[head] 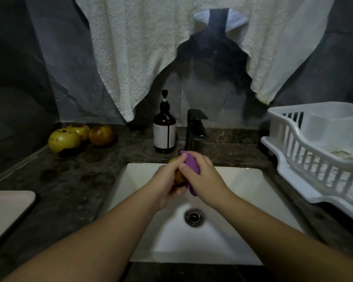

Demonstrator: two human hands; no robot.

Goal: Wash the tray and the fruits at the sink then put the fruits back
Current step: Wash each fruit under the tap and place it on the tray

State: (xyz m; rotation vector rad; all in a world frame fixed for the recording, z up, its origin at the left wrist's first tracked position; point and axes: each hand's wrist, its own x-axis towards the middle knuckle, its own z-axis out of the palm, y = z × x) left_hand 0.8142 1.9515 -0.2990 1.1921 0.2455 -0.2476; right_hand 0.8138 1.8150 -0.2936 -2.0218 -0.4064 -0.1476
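Over the white sink (238, 180), my left hand (167, 180) holds a yellowish fruit (179, 177), mostly hidden by my fingers. My right hand (202, 180) grips a purple scrubber (191, 161) and presses it against that fruit. Three more yellow-brown fruits (64, 139) lie on the dark counter at the back left. A pale tray (6, 210) shows at the left edge, only partly in view.
A black tap (196, 129) stands behind the sink, with a brown pump bottle (164, 131) to its left. A white dish rack (318, 151) fills the counter on the right. White towels (151, 47) hang on the wall above. The drain (194, 217) sits mid-basin.
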